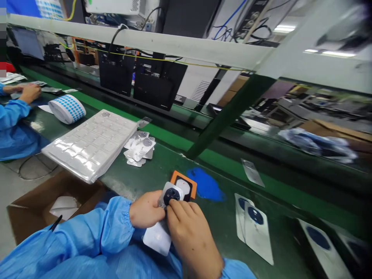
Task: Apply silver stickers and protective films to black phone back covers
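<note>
Left grip holds a dark-ringed silvery panel.

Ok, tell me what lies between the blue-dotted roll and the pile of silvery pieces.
The head view shows a plastic tray stack between roll and pieces.

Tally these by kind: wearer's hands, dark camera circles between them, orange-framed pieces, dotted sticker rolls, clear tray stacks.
Left hand and right hand: 2
Dark camera circle: 1
Orange-framed piece: 1
Dotted sticker roll: 1
Clear tray stack: 1
Total: 6
</note>
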A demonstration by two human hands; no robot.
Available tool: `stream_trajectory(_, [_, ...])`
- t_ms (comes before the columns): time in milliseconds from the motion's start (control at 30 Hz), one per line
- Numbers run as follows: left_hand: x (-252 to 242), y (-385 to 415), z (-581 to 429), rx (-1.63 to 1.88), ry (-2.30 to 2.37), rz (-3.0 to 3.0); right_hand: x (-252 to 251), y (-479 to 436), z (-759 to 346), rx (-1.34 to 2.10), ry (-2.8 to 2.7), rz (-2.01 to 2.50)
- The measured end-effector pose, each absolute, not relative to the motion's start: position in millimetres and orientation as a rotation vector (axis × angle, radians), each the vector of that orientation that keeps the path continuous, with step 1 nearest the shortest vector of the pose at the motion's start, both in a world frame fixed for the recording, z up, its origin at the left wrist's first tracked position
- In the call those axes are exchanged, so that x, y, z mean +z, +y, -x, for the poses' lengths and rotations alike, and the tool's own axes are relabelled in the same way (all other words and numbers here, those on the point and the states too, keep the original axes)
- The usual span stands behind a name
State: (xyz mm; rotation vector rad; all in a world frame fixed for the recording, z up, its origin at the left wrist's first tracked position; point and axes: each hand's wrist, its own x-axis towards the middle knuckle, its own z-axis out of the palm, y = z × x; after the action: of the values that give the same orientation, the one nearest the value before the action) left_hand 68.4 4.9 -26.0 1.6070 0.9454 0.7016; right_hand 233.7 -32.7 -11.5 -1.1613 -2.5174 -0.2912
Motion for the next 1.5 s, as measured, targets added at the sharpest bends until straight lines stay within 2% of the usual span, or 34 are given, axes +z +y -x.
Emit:
stream_trajectory(167, [-36, 7, -73, 0.709, 0.898, -1.56, -13, -31, -229, -0.371, -2.502, 1.259])
stream_trajectory(400, [-25, 9, -80, 0.644, 0.962, -1.628, -20, -22, -254, -0.147, -2.338, 1.228])
stream_trajectory(900, [-25, 10, -85, 0.593, 1.031, -1.702, -18, -29, -249, -0.32, -2.486, 1.22])
stream_trajectory(1233, [-26, 9, -84, 0.643, 0.989, -1.581, -18, -17, -262, -0.253, -2.444, 1.117])
stream_trajectory(1500, [-27, 9, -85, 0.604, 1.041, -1.677, -15, -22, -259, -0.352, -2.517, 1.156])
